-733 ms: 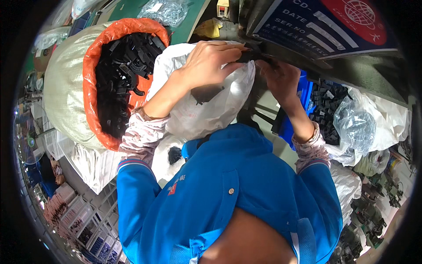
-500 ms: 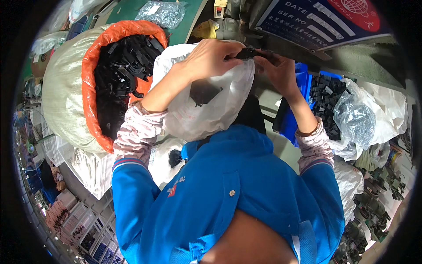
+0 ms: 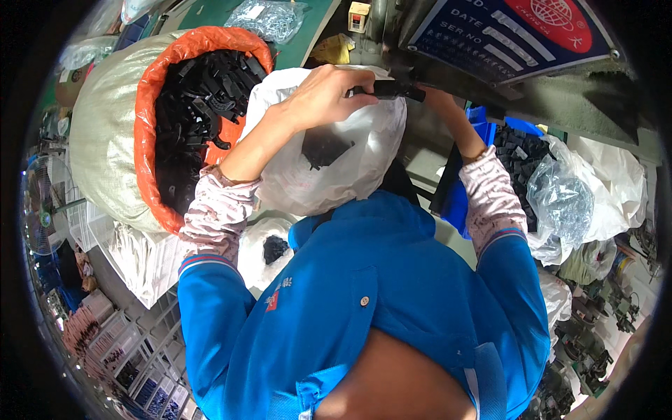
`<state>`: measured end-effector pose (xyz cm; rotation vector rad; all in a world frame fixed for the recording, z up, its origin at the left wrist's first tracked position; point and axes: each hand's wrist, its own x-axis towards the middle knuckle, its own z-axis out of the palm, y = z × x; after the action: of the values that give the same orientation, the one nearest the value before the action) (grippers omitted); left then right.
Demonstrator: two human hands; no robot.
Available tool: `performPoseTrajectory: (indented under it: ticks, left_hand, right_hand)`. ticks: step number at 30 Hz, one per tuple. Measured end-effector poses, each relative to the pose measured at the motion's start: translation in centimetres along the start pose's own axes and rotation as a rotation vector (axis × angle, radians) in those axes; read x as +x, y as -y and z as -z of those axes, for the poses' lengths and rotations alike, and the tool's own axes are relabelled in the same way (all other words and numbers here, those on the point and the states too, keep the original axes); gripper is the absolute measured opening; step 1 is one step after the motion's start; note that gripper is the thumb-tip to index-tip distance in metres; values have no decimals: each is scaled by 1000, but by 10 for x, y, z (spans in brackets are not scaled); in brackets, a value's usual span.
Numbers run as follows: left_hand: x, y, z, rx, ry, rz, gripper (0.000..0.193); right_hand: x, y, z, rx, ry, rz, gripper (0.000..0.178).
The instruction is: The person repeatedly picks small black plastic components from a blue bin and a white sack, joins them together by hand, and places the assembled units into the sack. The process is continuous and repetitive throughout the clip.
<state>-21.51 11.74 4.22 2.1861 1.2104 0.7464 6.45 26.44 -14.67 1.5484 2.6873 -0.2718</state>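
Note:
My left hand point(image 3: 327, 92) is closed round one end of a long black plastic part point(image 3: 393, 90). It is held level above the far rim of a white plastic bag point(image 3: 283, 171). Inside the bag, black pieces point(image 3: 326, 148) show as a dark patch. My right hand point(image 3: 437, 100) is at the far end of the black part, close to the machine; its fingers are mostly hidden there, so what they grip cannot be seen. To the left stands a large woven sack with an orange rim point(image 3: 145, 133), full of black plastic parts point(image 3: 199, 98).
A grey machine with a blue plate point(image 3: 507, 35) rises at the far right. Right of me are a blue bin point(image 3: 458, 203) of small black pieces and clear plastic bags point(image 3: 560, 192). A bag of metal pieces point(image 3: 266, 19) lies on the green table point(image 3: 308, 45).
The black part has turned to lie more lengthwise between my hands. My right hand has moved away to the far side, behind the part's end, and its forearm has shifted up.

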Motion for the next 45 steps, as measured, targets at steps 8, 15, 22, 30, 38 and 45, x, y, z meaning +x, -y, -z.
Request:
performPoseTrajectory:
  ticks: [8,15,22,30,38,45]
  left_hand:
    - [-9,5,-9,-34,-87,-40,21]
    - [-29,-6,-8,112,-311,-186,29]
    - [-134,102,17,63,-560,547,17]
    - [-192,232,70,1058,-60,515,42]
    - [-195,248,93,1015,88,393,31]
    - [-180,180,86,474,-727,456,38]
  right_hand:
    - [1,-18,-35,-51,-200,145,34]
    - [18,-36,-37,43,-231,55,30]
    - [-1,-2,10,148,-315,-85,23]
    - [-33,33,45,855,-121,-572,19]
    - [-116,88,121,1490,-360,-256,17]
    - [-114,122,127,1480,-455,-42,17]
